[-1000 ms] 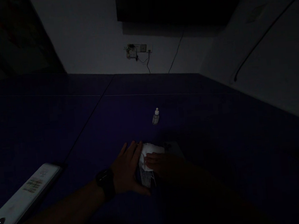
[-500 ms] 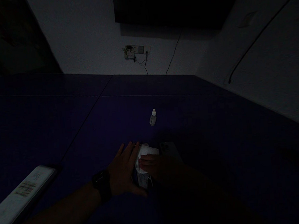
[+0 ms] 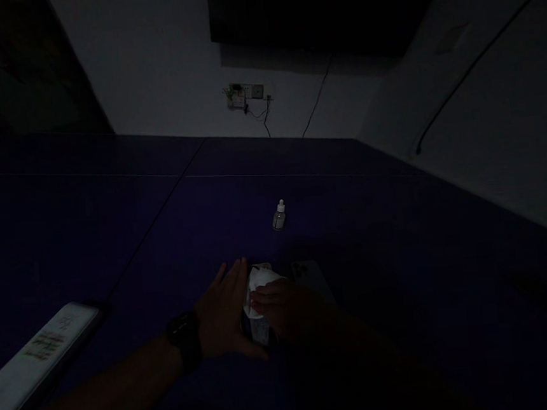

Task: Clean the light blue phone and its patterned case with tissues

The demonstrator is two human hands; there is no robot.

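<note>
In the dim head view, my right hand presses a crumpled white tissue with its fingers bent over it. Beneath the tissue lies a flat, pale, phone-sized object, mostly covered, so its kind is unclear. My left hand, with a dark watch on the wrist, rests along the left side of that object, fingers stretched out and thumb apart. Just right of the tissue, a phone lies with its camera lenses up, partly hidden by my right hand. Farther off stands a small clear bottle with a white dropper top.
A long white power-strip-like box lies on the dark blue surface at left. Wall sockets with cables sit on the far wall, below a large black screen. Another cable runs down the right wall.
My right hand and the tissue have shifted slightly left over the flat object. My left fingertips have moved a little left too. The bottle and phone lie as before.
</note>
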